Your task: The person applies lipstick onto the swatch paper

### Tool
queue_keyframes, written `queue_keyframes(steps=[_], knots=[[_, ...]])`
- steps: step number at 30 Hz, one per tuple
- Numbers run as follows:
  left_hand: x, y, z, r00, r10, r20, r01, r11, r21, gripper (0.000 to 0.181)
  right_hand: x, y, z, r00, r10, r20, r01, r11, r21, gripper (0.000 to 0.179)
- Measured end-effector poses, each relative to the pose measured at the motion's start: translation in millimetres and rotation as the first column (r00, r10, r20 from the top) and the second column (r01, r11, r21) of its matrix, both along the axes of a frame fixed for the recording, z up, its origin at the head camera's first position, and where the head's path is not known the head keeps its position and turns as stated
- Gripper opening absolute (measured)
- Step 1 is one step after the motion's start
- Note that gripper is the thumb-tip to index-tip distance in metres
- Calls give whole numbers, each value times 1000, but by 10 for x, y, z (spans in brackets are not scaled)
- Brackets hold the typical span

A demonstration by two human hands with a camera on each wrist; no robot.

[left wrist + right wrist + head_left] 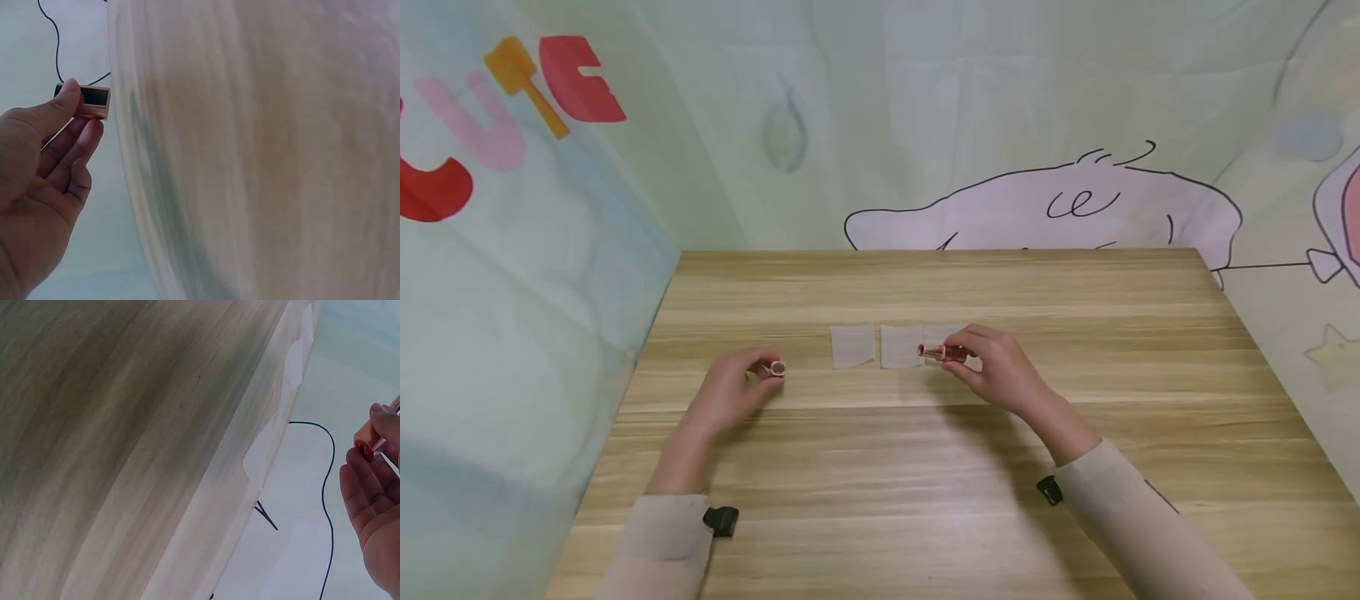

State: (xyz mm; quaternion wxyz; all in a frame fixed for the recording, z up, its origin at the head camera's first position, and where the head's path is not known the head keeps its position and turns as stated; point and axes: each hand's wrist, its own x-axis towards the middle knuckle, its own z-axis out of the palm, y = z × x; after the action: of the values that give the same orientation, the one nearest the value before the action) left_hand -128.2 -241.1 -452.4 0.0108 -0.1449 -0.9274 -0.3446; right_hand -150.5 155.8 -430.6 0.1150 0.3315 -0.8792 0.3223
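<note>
My left hand (730, 387) pinches a small rose-gold lipstick cap (778, 368) between thumb and fingers, above the left part of the table. In the left wrist view the cap (95, 111) has a shiny copper edge and a dark face. My right hand (1002, 368) holds a rose-gold lipstick (932, 352) by its base, its reddish tip pointing left. The base end of the lipstick (364, 450) looks red and round in the right wrist view. Below it lie white paper squares: one on the left (853, 347), one in the middle (898, 346), and a third partly hidden by the right hand.
The wood-grain table (880, 483) reaches back to a printed cloth wall (715, 125) with cartoon drawings. Cloth also hangs along the left and right sides. A black strap piece (721, 522) sits at the left cuff, another (1049, 491) at the right cuff.
</note>
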Motion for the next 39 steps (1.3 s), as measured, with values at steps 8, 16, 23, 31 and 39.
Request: queue_keyframes(steps=[8,16,23,31,39], knots=[[-19,-86,-59,1000,9,20,-9,1000,-6,18,-3,-12,0,1000,-3,11,3,1000,3,19],[-39,-160,-72,997,29,65,-28,1000,-11,27,10,-32,-22,1000,6,12,-6,1000,-10,19],[-68,-7,58,1000,15,-3,-15,997,-72,63,29,-47,-11,1000,-12,-2,12,1000,24,20],[-85,561,334,988,-97,-118,98,995,-1,50,48,-71,36,1000,-17,-12,18,999,30,19],[-118,1028,362,975,-203,-88,205,979,20,44,72,-55,46,1000,-1,-5,1,1000,8,18]])
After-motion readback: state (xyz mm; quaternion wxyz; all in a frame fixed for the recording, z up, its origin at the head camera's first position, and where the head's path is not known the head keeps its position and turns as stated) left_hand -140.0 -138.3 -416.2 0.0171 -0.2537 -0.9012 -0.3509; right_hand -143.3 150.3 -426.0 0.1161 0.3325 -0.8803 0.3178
